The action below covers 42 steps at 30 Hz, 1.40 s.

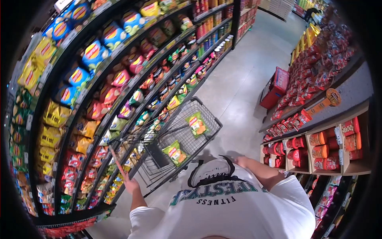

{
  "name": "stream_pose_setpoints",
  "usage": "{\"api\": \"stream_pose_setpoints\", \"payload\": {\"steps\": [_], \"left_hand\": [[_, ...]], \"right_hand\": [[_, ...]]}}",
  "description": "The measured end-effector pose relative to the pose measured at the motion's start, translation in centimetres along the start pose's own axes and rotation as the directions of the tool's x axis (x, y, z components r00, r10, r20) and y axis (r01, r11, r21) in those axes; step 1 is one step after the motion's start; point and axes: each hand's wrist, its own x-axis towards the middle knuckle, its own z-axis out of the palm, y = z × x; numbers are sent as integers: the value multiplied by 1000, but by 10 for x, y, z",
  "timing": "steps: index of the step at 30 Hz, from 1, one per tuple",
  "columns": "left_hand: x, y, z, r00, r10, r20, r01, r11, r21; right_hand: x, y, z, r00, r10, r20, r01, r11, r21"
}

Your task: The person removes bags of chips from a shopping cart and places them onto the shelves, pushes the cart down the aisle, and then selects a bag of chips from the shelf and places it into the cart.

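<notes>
My left hand (131,185) is closed around the near end of the reddish handle (117,161) of a wire shopping cart (218,126). Two green bags of potato chips lie inside the cart: one chip bag (175,153) nearer my body, another chip bag (197,124) toward the far end. My right hand (241,160) is held in front of my white shirt, off to the right of the cart. Its fingers are mostly hidden, so I cannot make out their shape or whether they hold anything.
Shelves of chip bags (93,54) line the left side, close to the cart. On the right stand a rack of red snack packets (306,75), bins of red jars (318,151) and a red box (275,87). Grey aisle floor (242,79) runs ahead; a person (311,14) is far off.
</notes>
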Motion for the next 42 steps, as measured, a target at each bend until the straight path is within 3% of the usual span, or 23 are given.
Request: {"api": "stream_pose_setpoints", "payload": {"steps": [2, 5, 7, 8, 9, 10, 11, 13, 16, 19, 22, 24, 28, 30, 36, 39, 40, 41, 42], "left_hand": [[-1, -4, 11, 1000, 11, -10, -11, 999, 39], [-19, 26, -2, 995, -92, 38, 89, 994, 69], [-35, 40, -1, 998, -60, -7, 61, 993, 105], [-38, 44, -1, 999, -36, -28, 39, 991, 128], [-39, 19, 12, 992, 48, -118, -34, 993, 117], [-33, 16, 37, 968, 178, -177, -163, 982, 96], [-41, 50, 22, 979, 161, -122, -148, 983, 112], [-55, 90, -4, 989, 74, -125, -54, 986, 156], [-46, 103, 9, 981, 16, -193, 27, 975, 218], [-23, 111, 32, 986, 7, -169, 24, 983, 183], [-20, 154, 20, 989, -19, -144, 47, 980, 195], [-18, 177, 19, 986, -2, -169, 31, 985, 170], [-27, 211, 24, 988, -43, -151, 69, 984, 167], [-26, 218, 29, 990, -21, -137, 40, 990, 137], [-39, 253, 29, 983, -127, -133, 138, 987, 79], [-38, 213, 39, 987, -95, -133, 105, 992, 71], [-36, 241, 45, 995, -22, -97, 27, 998, 51], [-38, 268, 36, 985, -173, 20, 169, 978, 124], [-37, 268, 41, 978, -206, 25, 199, 964, 175]], "right_hand": [[14, 87, 57, 980, 166, 109, -169, 985, 20], [-13, 123, 71, 917, 301, 261, -334, 938, 93], [-30, 124, 57, 982, 136, 128, -164, 957, 241], [-14, 145, 88, 995, -30, -98, 53, 969, 242], [10, 177, 126, 929, -194, -316, 253, 955, 157], [-1, 147, 81, 957, 170, 234, -192, 978, 75], [3, 148, 86, 934, 222, 279, -298, 916, 268], [58, 190, 134, 994, 8, 109, -40, 954, 296], [70, 168, 70, 990, 141, 24, -143, 974, 177], [56, 165, -13, 995, 100, 6, -99, 958, 268], [15, 110, -140, 936, 302, 178, -351, 824, 445], [55, 148, -131, 970, 213, -114, -199, 972, 124], [124, 170, -158, 966, 228, -124, -212, 968, 133], [126, 139, -193, 953, 263, -152, -249, 963, 107], [169, 121, -253, 917, 99, -385, 16, 958, 285], [196, 119, -281, 958, -1, -288, 67, 974, 217], [191, 138, -285, 963, 38, -268, 22, 976, 215], [190, 155, -284, 959, 84, -269, -26, 977, 212], [207, 162, -299, 960, 79, -269, -29, 982, 186]]}}
